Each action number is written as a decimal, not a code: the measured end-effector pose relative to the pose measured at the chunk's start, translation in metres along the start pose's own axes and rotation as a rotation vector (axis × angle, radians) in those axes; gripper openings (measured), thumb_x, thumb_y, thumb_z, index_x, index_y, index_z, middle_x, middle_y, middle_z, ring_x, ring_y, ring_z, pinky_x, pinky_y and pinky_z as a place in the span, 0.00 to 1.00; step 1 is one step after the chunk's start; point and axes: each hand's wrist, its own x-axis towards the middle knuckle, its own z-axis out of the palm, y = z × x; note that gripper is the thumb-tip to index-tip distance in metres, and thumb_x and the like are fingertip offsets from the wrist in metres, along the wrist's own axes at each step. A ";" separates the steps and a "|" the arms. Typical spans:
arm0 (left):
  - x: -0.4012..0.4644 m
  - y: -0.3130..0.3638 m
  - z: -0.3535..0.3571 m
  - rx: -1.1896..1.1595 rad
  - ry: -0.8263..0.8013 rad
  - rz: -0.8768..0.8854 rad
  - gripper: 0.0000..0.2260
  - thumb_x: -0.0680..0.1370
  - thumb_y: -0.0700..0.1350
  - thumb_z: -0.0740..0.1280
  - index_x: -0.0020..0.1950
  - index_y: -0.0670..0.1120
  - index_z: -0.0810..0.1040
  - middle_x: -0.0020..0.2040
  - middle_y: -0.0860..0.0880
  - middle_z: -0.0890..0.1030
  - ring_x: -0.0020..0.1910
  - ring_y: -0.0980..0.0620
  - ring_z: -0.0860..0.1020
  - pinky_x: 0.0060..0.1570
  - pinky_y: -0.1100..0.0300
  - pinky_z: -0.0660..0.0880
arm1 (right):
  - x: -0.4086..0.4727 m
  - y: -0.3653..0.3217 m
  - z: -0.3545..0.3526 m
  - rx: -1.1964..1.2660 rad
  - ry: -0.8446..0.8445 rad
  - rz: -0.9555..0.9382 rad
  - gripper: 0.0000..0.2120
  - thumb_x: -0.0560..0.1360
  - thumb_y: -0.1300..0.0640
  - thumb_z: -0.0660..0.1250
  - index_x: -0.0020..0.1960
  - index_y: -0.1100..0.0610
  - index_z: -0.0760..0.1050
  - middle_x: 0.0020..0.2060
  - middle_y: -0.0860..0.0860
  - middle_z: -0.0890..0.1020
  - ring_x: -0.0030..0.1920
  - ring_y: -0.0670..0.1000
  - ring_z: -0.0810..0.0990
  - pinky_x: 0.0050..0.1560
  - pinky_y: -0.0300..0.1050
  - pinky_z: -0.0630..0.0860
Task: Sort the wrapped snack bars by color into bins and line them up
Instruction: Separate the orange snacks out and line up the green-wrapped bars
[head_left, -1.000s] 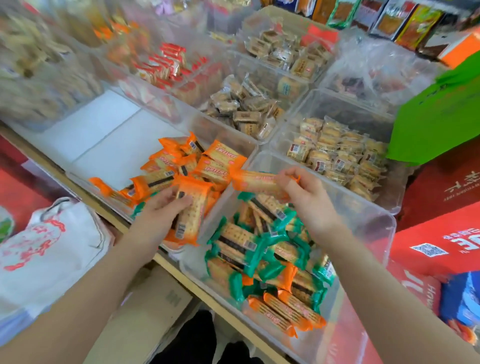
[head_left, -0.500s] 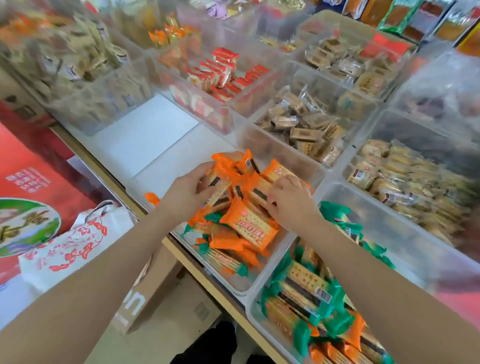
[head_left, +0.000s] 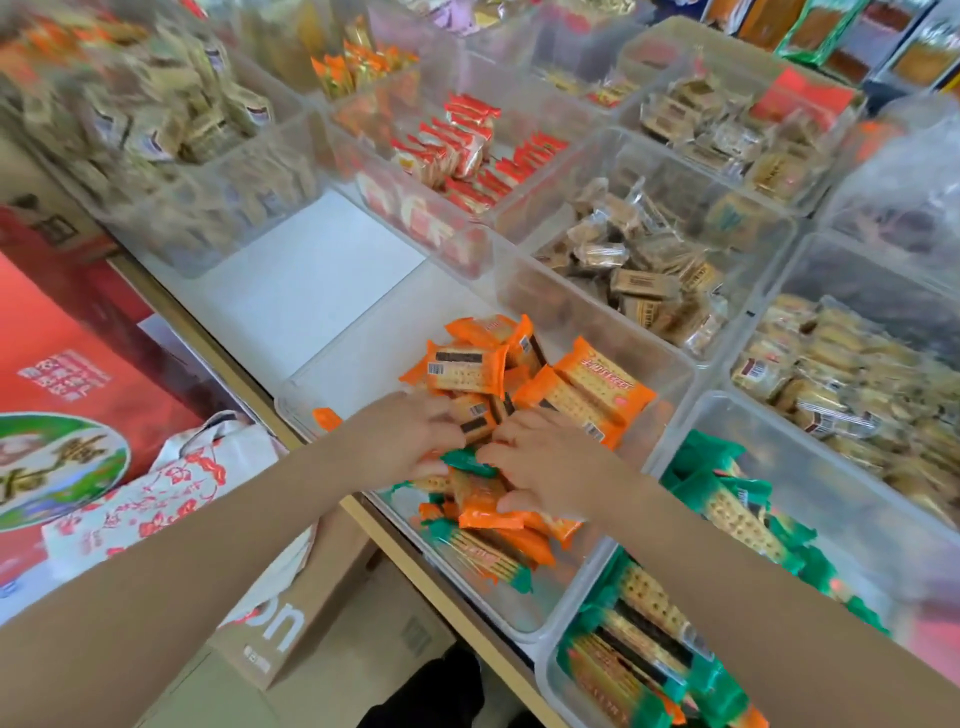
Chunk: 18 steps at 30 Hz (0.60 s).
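Head view: 2 hands in the orange pile

2 clear plastic bins hold the glossy, flat, crimped-end bars. Left bin (head_left: 670, 374) holds a loose heap of orange bars (head_left: 587, 395) with at least 2 green bars (head_left: 467, 462) among them; I cannot count the orange exactly. Right bin (head_left: 883, 525) holds mostly green. Left hand (head_left: 410, 441) and right hand (head_left: 545, 462), fingers curled, both pinch bars in the heap, touching a green one between them.
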 end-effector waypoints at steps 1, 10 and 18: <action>0.001 0.002 0.000 -0.002 -0.098 -0.038 0.15 0.71 0.53 0.67 0.55 0.49 0.78 0.55 0.45 0.77 0.52 0.45 0.77 0.47 0.51 0.74 | -0.001 0.005 -0.005 0.013 -0.003 0.039 0.25 0.76 0.42 0.61 0.70 0.50 0.64 0.65 0.51 0.70 0.68 0.54 0.62 0.68 0.48 0.55; 0.015 -0.011 -0.012 0.314 -0.212 -0.153 0.20 0.71 0.44 0.71 0.62 0.56 0.74 0.74 0.43 0.59 0.71 0.45 0.61 0.64 0.52 0.65 | 0.000 0.021 -0.009 -0.020 0.210 0.328 0.12 0.65 0.58 0.73 0.49 0.54 0.80 0.48 0.54 0.79 0.53 0.59 0.77 0.57 0.54 0.72; 0.006 -0.017 -0.022 0.148 -0.242 -0.172 0.08 0.66 0.46 0.75 0.44 0.51 0.82 0.46 0.49 0.79 0.42 0.50 0.78 0.36 0.59 0.74 | 0.037 -0.021 0.006 -0.033 0.057 0.103 0.18 0.78 0.48 0.59 0.64 0.56 0.70 0.59 0.53 0.75 0.61 0.55 0.71 0.60 0.50 0.65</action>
